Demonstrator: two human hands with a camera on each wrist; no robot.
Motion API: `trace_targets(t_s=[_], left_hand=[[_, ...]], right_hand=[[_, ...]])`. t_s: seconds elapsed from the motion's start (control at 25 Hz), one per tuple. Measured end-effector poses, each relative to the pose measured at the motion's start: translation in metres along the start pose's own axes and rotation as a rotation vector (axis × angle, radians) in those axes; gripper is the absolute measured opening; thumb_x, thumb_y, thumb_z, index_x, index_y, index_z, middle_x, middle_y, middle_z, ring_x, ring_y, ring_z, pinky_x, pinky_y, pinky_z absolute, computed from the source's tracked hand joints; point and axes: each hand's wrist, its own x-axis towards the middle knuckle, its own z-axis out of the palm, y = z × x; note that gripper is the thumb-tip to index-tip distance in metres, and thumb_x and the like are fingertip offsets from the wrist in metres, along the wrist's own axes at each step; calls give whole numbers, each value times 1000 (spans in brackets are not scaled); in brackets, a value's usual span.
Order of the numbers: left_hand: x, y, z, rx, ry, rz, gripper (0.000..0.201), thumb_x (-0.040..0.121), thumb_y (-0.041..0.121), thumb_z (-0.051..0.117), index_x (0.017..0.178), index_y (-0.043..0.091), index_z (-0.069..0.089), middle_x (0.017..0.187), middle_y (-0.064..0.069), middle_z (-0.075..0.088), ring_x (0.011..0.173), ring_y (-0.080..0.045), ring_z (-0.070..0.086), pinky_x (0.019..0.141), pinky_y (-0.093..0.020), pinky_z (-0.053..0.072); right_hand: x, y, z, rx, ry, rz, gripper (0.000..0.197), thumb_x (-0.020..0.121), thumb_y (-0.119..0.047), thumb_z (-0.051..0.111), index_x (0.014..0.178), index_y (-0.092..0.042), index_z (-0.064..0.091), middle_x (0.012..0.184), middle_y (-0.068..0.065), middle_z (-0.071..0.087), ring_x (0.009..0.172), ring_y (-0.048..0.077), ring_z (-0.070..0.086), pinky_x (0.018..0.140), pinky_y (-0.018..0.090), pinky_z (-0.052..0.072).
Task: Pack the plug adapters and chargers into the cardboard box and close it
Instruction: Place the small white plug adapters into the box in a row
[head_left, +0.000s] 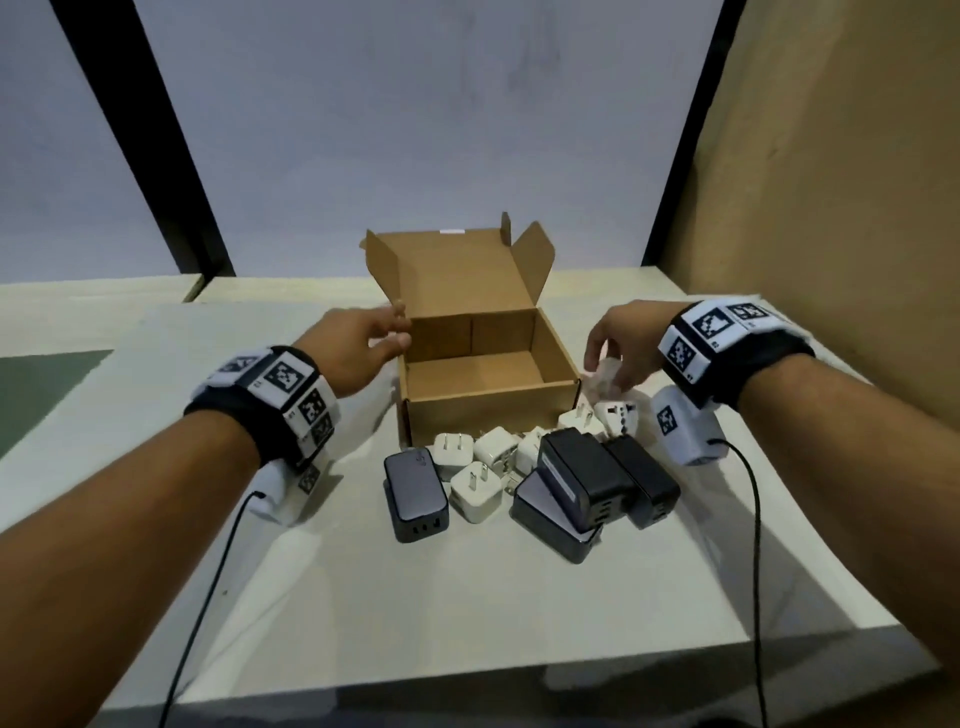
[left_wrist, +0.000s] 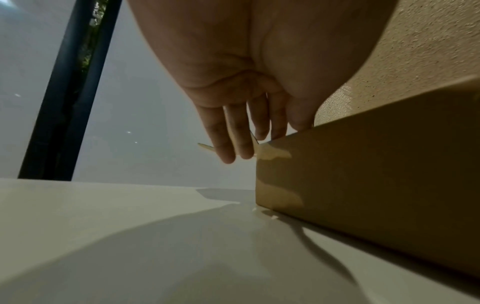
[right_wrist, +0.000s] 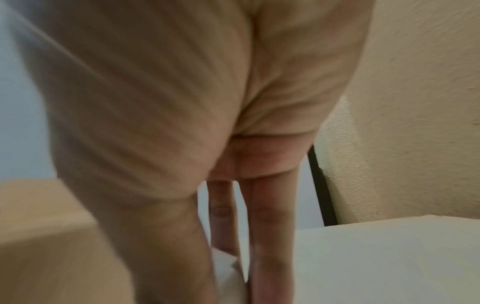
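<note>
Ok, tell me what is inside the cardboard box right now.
The cardboard box shows only its bare brown floor: no adapter or charger inside yet. The near front wall hides the strip of floor just behind it. The left hand rests at its left edge.

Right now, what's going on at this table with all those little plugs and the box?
A person is packing plugs into a cardboard box, which stands open and still empty. The left hand reaches to the box's left wall with fingers loose, steadying it. The right hand closes its grip on a white plug adapter just right of the box. The other white adapters and black chargers still lie on the table in front.
</note>
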Motion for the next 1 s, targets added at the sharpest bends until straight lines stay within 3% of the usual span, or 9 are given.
trace_targets(t_s=[0.12, 0.24, 0.4, 0.52, 0.64, 0.76, 0.84, 0.92, 1.0], left_hand=[[-6, 0, -2, 31, -113, -32, 48, 96, 40, 45, 140, 24, 44, 153, 16, 27, 136, -15, 37, 114, -38, 25], [-6, -2, -5, 68, -170, -56, 50, 96, 43, 40, 144, 28, 36, 154, 20, 19, 138, -15, 34, 114, -42, 26], [-5, 1, -9, 127, -154, -111, 55, 92, 50, 45, 143, 34, 36, 153, 15, 29, 134, -20, 40, 109, -46, 33], [-7, 3, -12, 126, -173, -129, 58, 89, 54, 47, 143, 37, 33, 146, 2, 44, 128, -23, 47, 104, -47, 40], [-8, 0, -11, 97, -188, -108, 67, 89, 53, 48, 148, 37, 19, 143, -3, 49, 125, -23, 51, 101, -46, 43], [-8, -4, -13, 45, -174, -102, 78, 88, 53, 51, 150, 32, 9, 147, 6, 42, 127, -18, 50, 102, -45, 42], [-9, -5, -14, 57, -166, -98, 78, 87, 56, 51, 149, 34, 11, 146, 10, 43, 124, -15, 53, 101, -45, 43], [-8, -4, -15, 144, -163, -94, 74, 85, 61, 48, 147, 40, 14, 142, 12, 48, 118, -15, 57, 97, -46, 46], [-4, -3, -17, 222, -170, -96, 69, 84, 64, 46, 145, 44, 19, 137, 12, 53, 116, -17, 58, 93, -45, 48]], right_hand=[[-12, -4, -28, 169, 244, 45, 34, 74, -29, 81, 103, -20, 66, 96, 0, 73, 71, 13, 70, 70, 30, 57], [-13, -41, -55, 404, 341, -92, 34, 76, -34, 79, 99, -17, 60, 86, 0, 70, 69, 13, 72, 59, 31, 59], [5, -102, -78, 324, 275, -351, 33, 81, -43, 71, 113, -35, 65, 102, -8, 64, 89, 11, 58, 79, 29, 47], [23, -128, -87, 370, 288, -402, 27, 77, -36, 77, 99, -24, 69, 101, -3, 70, 83, 13, 63, 65, 23, 43], [42, -142, -74, 195, 214, -420, 30, 70, -47, 79, 86, -26, 64, 91, -6, 68, 84, 15, 62, 66, 26, 45], [55, -146, -62, 141, 103, -409, 31, 72, -52, 76, 80, -25, 63, 79, -4, 70, 71, 15, 67, 61, 27, 51], [57, -151, -61, 116, 61, -396, 33, 76, -53, 72, 84, -21, 66, 73, -2, 73, 61, 13, 70, 55, 22, 47], [60, -159, -62, -26, 106, -396, 40, 81, -53, 66, 91, -15, 71, 76, -1, 72, 68, 17, 71, 59, 23, 45], [57, -171, -62, -244, 185, -403, 38, 91, -41, 59, 103, -6, 70, 79, 2, 63, 76, 21, 60, 62, 26, 39]])
